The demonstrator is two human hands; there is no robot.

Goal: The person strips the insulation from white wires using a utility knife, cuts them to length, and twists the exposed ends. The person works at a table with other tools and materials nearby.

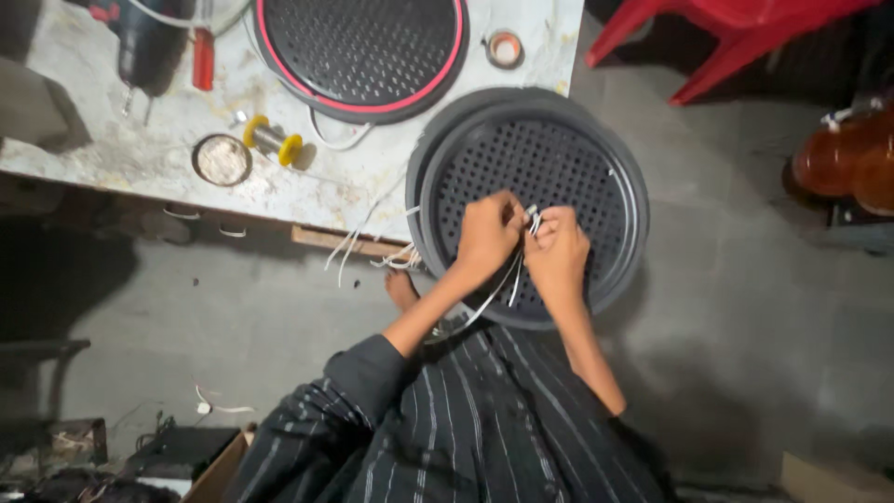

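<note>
White wires (533,222) are pinched between both hands above a round black perforated grille (559,149), which overhangs the edge of the desk (140,149). The left hand (486,237) is closed in a tight grip on the wire bundle, and the right hand (557,251) is likewise closed around it, the two touching. Loose strands are seen trailing below. A second grille (363,51) with a red rim is set farther back on the desk.

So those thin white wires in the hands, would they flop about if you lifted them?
Probably floppy: the thin white wires droop in loose curves below the left hand and right hand. Likely very light, being so thin. They may tangle, since several strands bunch together.
</note>
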